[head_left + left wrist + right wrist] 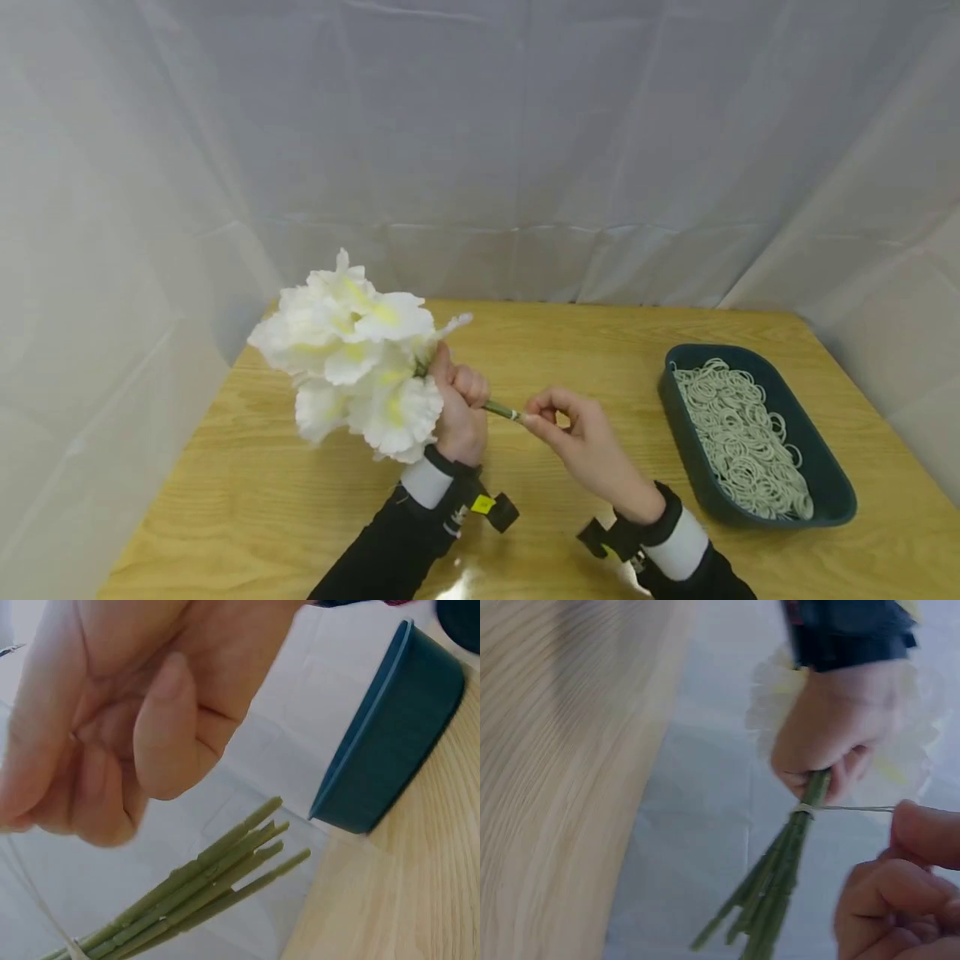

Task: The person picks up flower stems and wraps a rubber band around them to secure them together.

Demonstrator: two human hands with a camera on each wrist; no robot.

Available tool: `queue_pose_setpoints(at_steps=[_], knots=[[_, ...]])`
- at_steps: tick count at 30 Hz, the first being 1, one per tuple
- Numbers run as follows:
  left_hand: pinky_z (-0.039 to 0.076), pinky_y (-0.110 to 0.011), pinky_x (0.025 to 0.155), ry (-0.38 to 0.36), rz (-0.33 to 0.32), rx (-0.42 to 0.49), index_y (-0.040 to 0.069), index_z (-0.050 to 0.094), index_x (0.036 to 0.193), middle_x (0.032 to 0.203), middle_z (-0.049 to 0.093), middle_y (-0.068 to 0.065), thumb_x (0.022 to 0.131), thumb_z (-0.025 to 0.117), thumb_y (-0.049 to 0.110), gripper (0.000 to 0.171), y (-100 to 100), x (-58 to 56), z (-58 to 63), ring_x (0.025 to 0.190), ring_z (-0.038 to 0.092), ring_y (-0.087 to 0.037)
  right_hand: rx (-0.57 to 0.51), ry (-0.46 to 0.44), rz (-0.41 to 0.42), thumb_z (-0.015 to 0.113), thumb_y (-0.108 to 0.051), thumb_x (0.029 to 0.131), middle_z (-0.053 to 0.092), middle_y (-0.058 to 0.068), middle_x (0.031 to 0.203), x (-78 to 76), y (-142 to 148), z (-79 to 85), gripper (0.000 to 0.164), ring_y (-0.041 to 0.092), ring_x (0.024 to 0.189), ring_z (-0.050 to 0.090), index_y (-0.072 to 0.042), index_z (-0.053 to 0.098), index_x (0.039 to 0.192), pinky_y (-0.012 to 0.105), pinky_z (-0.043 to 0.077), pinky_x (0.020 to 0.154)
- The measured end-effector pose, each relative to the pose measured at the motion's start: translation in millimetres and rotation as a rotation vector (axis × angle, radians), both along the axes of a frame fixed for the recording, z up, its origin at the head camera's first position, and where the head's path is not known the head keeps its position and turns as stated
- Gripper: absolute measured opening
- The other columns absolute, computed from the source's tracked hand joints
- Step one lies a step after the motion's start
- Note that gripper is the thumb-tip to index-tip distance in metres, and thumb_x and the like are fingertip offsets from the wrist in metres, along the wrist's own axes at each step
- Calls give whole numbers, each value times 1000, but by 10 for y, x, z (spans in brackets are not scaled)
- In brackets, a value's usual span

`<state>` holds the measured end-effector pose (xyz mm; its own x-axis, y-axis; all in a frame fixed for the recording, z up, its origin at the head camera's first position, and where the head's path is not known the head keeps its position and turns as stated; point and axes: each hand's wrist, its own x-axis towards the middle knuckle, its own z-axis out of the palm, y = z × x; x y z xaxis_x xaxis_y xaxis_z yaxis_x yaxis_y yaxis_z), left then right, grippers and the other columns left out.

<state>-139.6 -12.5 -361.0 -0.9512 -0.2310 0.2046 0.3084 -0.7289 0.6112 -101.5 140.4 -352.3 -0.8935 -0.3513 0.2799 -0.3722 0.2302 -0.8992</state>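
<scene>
Bouquet (pixel 356 346), presumably light, petals crushable, is best held by stems (pixel 780 874), gripped by left hand (pixel 459 410), band (pixel 804 809) pinched by right hand (pixel 592 437).

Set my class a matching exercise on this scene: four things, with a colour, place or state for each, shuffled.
1. Left hand
2. Right hand
3. Flowers
4. Tub

A. White with yellow patches
B. Pinching a thin taut band
C. On the table, holding loose bands
D. Gripping green stems

Pairs: 1-D; 2-B; 3-A; 4-C.
</scene>
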Motion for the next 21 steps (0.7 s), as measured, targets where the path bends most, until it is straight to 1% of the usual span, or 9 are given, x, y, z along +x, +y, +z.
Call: queue_pose_setpoints(at_steps=[2, 4, 5, 8, 10, 12, 15, 18, 21], knots=[[-2, -33, 49, 10, -13, -37, 13, 16, 55, 49, 9, 4, 110, 20, 18, 55, 4, 2, -11, 44, 5, -11, -1, -147, 59, 60, -9, 100, 52, 5, 87, -28, 70, 39, 13, 4, 61, 43, 3, 60, 97, 19, 39, 48], [-2, -34, 49, 23, -28, -66, 12, 15, 56, 50, 8, 2, 110, 20, 17, 55, 8, 3, -11, 44, 4, -12, -11, -261, 110, 58, -12, 102, 55, 4, 91, -51, 137, 68, 16, 5, 61, 44, 4, 58, 101, 19, 42, 50], [-2, -34, 49, 27, -38, -75, 12, 15, 56, 51, 8, 2, 110, 20, 17, 54, 9, 1, -11, 45, 3, -13, -18, -309, 131, 57, -14, 103, 57, 3, 93, -63, 165, 77, 17, 6, 65, 46, 3, 58, 102, 20, 44, 52], [-3, -35, 48, 27, -81, -89, 11, 13, 56, 51, 6, 1, 109, 19, 17, 53, 8, -10, -15, 44, 1, -13, -63, -420, 180, 57, -16, 103, 61, -3, 91, -98, 233, 81, 16, 6, 71, 50, -1, 59, 103, 19, 44, 53], [-3, -34, 49, 13, -116, -85, 12, 14, 57, 51, 5, 1, 109, 19, 17, 53, 5, -16, -15, 44, 1, -13, -95, -473, 206, 56, -16, 103, 63, -6, 88, -118, 264, 77, 12, 5, 67, 49, -4, 59, 102, 18, 39, 50], [-3, -32, 49, -15, -148, -73, 13, 13, 57, 51, 5, 2, 110, 19, 18, 53, 0, -19, -7, 44, 1, -11, -117, -499, 227, 56, -15, 103, 60, -8, 82, -132, 286, 80, 10, 3, 62, 45, -6, 59, 100, 19, 32, 49], [-1, -30, 50, -62, -189, -41, 15, 13, 59, 51, 6, 3, 111, 21, 19, 52, -12, -13, 17, 44, 2, -10, -131, -513, 244, 55, -15, 103, 51, -10, 74, -137, 311, 95, 11, 2, 54, 36, -6, 58, 97, 22, 23, 48], [-1, -29, 51, -92, -212, -10, 16, 12, 61, 52, 6, 4, 111, 22, 21, 52, -32, -9, 44, 44, 3, -9, -118, -498, 244, 55, -15, 102, 42, -10, 67, -129, 327, 116, 12, 4, 51, 30, -5, 56, 95, 23, 20, 48], [-1, -29, 52, -86, -215, 2, 15, 10, 63, 54, 5, 3, 112, 22, 22, 51, -57, -8, 75, 45, 2, -10, -105, -484, 236, 55, -15, 102, 36, -10, 63, -110, 335, 141, 13, 6, 49, 25, -4, 56, 94, 25, 18, 48]])
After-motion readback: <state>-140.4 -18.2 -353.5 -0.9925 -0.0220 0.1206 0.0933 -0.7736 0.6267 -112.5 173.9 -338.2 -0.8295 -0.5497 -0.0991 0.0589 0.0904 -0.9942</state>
